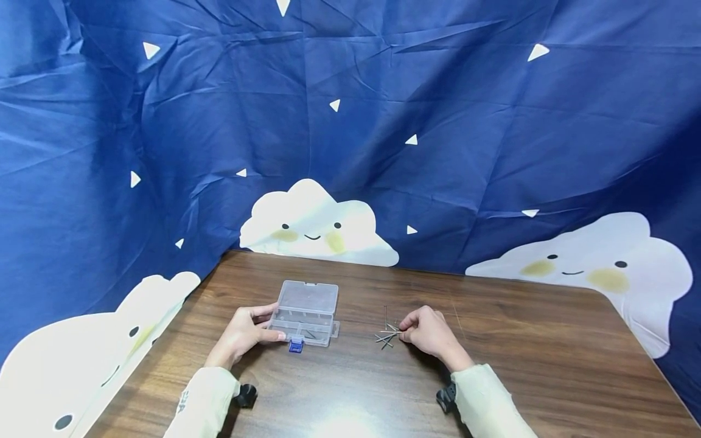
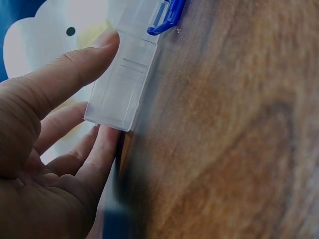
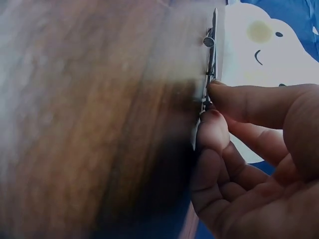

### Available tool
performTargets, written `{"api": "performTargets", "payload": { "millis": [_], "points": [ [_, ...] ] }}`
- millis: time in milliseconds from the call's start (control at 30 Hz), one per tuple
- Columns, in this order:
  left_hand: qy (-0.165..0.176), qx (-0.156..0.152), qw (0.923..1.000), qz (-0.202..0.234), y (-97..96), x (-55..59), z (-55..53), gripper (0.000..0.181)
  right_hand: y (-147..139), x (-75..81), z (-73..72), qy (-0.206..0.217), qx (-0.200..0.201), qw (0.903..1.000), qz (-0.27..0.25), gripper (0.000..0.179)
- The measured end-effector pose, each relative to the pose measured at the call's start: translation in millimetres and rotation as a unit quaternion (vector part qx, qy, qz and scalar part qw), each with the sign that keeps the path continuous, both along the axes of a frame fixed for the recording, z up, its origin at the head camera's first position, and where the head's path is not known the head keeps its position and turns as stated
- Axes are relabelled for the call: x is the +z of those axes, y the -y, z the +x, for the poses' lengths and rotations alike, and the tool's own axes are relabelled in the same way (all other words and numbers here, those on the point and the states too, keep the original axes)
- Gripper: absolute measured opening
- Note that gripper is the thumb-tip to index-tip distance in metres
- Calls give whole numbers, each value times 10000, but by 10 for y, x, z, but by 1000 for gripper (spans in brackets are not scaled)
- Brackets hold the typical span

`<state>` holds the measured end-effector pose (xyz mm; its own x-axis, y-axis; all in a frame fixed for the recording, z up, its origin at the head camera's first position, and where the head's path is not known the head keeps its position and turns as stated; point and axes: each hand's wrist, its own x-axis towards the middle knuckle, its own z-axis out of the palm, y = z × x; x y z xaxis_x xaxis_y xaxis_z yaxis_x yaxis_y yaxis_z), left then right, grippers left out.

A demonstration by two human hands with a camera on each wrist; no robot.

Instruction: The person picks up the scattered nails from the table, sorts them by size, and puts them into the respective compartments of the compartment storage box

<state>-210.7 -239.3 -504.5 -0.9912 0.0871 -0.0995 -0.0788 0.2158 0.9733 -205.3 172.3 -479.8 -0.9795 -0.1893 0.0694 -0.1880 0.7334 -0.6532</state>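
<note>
Left hand [image 1: 246, 331]: steadily gripping the clear box [image 1: 303, 316], lower centre.
Right hand [image 1: 429, 332]: pinching a nail [image 1: 391, 332], right of that.
Lift: straight up, probably, avoiding tangles.

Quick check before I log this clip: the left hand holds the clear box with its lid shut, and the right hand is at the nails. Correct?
Not quite: the head view shows the lid of the clear box open, not shut. The rest stands.

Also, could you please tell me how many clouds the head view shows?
3: left cloud beside the table, middle cloud behind it, right cloud by its far right corner.
</note>
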Motion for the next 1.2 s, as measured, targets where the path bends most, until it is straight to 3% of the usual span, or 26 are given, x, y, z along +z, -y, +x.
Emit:
{"api": "performTargets", "payload": {
  "millis": [300,667,1033,1200],
  "points": [
    [25,6,10000,73,-4,16,11,81,36,-48,-39,-342,60,9989,303,20],
    [29,3,10000,14,2,22,-1,80,40,21,-29,-185,349,9968,698,24],
    [48,36,10000,41,4,12,11,81,4,38,-58,-101,97,9999,50,19],
    [42,9,10000,55,-8,7,0,80,3,47,-63,74,-86,9988,-473,14]
  ]
}}
